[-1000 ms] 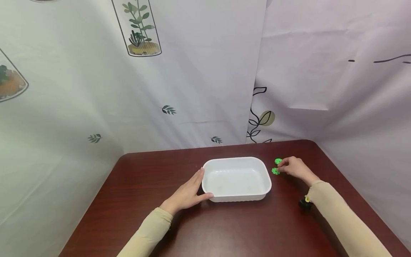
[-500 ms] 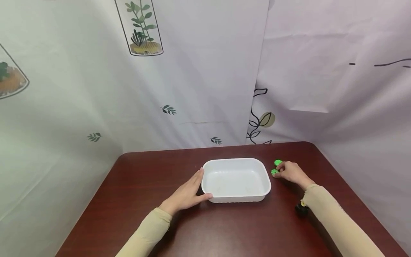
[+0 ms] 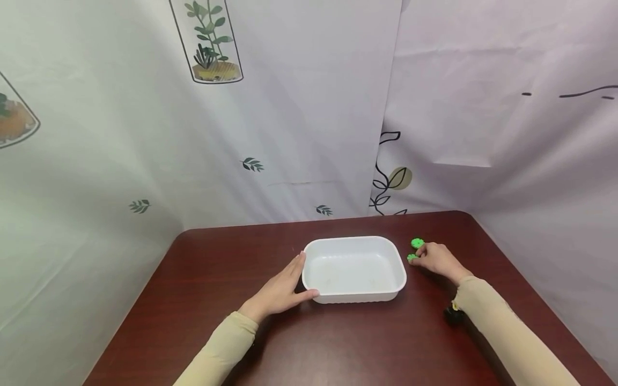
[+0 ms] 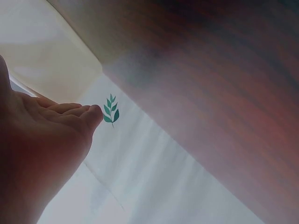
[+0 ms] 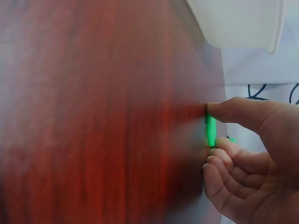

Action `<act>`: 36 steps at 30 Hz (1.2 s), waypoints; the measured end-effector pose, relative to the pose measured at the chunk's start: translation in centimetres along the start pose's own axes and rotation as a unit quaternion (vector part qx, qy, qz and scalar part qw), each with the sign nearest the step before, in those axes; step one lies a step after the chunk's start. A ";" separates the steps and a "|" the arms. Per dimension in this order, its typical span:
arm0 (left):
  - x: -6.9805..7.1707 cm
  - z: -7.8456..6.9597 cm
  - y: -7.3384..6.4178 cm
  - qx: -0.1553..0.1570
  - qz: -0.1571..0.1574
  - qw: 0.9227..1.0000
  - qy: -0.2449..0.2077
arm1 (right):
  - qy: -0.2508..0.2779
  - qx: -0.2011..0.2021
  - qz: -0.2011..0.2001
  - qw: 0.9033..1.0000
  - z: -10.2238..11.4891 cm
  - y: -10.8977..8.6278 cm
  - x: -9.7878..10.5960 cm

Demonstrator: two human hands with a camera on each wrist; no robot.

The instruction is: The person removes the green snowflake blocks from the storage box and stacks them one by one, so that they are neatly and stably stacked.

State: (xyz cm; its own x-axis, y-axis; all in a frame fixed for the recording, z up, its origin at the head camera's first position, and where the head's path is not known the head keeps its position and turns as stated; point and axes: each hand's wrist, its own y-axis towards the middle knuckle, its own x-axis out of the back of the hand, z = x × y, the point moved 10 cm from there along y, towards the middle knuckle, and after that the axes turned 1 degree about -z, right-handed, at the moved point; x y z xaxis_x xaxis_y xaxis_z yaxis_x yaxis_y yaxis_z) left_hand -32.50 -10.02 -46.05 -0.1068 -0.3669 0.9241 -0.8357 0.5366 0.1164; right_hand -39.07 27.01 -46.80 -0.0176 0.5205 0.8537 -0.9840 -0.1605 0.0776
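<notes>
A white rectangular dish stands on the table. My left hand rests against its left side, fingers straight along the rim and thumb at the front left corner; the left wrist view shows this hand with the dish out of sight. To the right of the dish, my right hand pinches a small green notched disc by its edges. In the right wrist view thumb and index finger sit at either end of this disc, low at the tabletop. A second green disc lies just behind it.
The dark red table meets a white printed cloth hanging at the back and sides. A black band with a small yellow flower shows under the right sleeve. In the right wrist view the dish's wall stands close by.
My right hand has shifted slightly left and towards me and closed more over the nearer green disc, covering more of it. The left hand and the dish stay put.
</notes>
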 end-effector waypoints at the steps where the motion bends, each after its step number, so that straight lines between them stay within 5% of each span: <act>1: 0.0 0.0 0.0 0.000 0.001 1.000 -0.001 | -0.004 0.004 -0.004 1.000 0.1 -0.1 0.1; 14: -0.1 -0.1 -0.2 0.001 0.002 1.000 -0.014 | -0.057 0.012 -0.022 0.998 -0.1 -0.3 0.0; 24: 0.2 -0.1 -0.2 -0.004 -0.010 1.000 -0.011 | -0.026 0.036 -0.096 0.994 -0.6 0.2 3.4; 36: 0.1 -0.4 -0.6 -0.005 -0.009 1.000 -0.016 | -0.026 0.038 -0.082 0.996 -1.3 1.1 3.5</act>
State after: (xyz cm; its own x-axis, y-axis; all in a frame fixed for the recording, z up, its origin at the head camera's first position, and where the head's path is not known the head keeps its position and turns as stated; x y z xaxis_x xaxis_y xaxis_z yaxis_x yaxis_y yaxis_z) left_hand -31.79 -10.05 -45.87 -0.1095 -0.4009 0.9096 -0.8324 0.5371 0.1365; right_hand -40.45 29.78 -44.40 0.1530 0.5017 0.8514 -0.9565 -0.1415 0.2552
